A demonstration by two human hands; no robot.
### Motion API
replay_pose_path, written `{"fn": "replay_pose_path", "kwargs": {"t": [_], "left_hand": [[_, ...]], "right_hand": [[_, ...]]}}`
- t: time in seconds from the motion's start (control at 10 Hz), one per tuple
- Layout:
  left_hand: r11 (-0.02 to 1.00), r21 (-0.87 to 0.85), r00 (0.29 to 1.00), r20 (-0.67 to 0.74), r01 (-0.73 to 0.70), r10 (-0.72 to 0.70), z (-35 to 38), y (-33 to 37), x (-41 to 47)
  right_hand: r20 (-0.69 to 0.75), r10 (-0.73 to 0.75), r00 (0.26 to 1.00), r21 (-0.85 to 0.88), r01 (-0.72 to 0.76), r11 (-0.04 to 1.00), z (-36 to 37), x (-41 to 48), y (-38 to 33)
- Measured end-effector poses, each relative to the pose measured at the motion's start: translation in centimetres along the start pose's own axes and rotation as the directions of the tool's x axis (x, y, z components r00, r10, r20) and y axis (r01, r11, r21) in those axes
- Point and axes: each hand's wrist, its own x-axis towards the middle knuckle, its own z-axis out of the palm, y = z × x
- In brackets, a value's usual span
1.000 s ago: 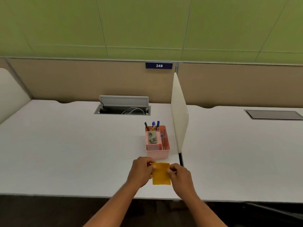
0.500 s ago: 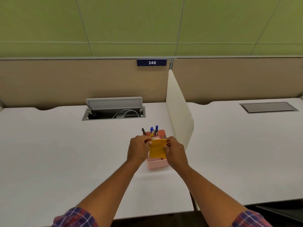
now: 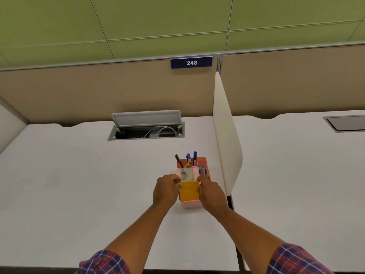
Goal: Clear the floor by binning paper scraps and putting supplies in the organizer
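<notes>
Both hands pinch one yellow sticky-note pad (image 3: pixel 189 190) by its upper corners: the left hand (image 3: pixel 165 189) closes thumb and fingers on the top left corner, the right hand (image 3: pixel 212 192) on the top right corner. The pad is square, bright yellow-orange, flat-faced and held near upright with its face toward the camera; faint marks on it are too small to read. It sits at the near end of the pink desk organizer (image 3: pixel 201 162), covering the organizer's front wall; whether its lower edge is inside the front compartment cannot be told. The organizer stands on the white desk (image 3: pixel 79 175), just beside the white divider panel (image 3: pixel 227 139). Its rear compartment holds upright pens (image 3: pixel 192 158), two with blue caps and one black. A grey metal item (image 3: pixel 186 174) occupies the middle compartment. Plaid sleeves (image 3: pixel 104 262) show at both forearms.
</notes>
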Motion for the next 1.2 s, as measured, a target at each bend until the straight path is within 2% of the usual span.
{"fn": "replay_pose_path", "kwargs": {"t": [0.3, 0.6, 0.7, 0.9, 1.0, 1.1, 1.2], "left_hand": [[0.993, 0.038, 0.991, 0.063, 0.116, -0.118, 2.6, -0.8, -0.8], [0.99, 0.094, 0.99, 0.094, 0.101, -0.11, 2.7, -2.0, -0.5], [0.983, 0.166, 0.988, 0.118, 0.083, -0.104, 2.9, -2.4, -0.8], [0.973, 0.232, 0.995, 0.094, -0.006, -0.016, 3.3, -2.8, -0.1], [0.975, 0.219, 0.996, 0.085, -0.047, 0.029, 3.1, -3.0, 0.4], [0.91, 0.378, 0.985, 0.059, -0.17, 0.159, 2.8, -4.2, 0.4], [0.809, 0.502, 0.935, 0.001, -0.307, 0.354, 2.6, -5.2, 0.8]], "right_hand": [[0.121, -0.042, 0.992, -0.133, 0.058, 0.989, 0.9, 0.6, 1.8], [0.013, -0.015, 1.0, -0.175, 0.017, 0.984, 1.9, 0.1, 0.9], [0.001, 0.049, 0.999, -0.101, -0.048, 0.994, 1.8, 0.0, 0.4], [-0.004, 0.133, 0.991, 0.024, -0.133, 0.991, 1.6, 0.2, -0.1], [-0.035, 0.131, 0.991, 0.008, -0.131, 0.991, 1.4, -0.2, -0.4], [-0.192, -0.007, 0.981, -0.17, -0.026, 0.985, 1.5, -0.8, -0.1], [-0.202, -0.078, 0.976, -0.265, 0.023, 0.964, 1.6, -0.8, -0.2]]}}
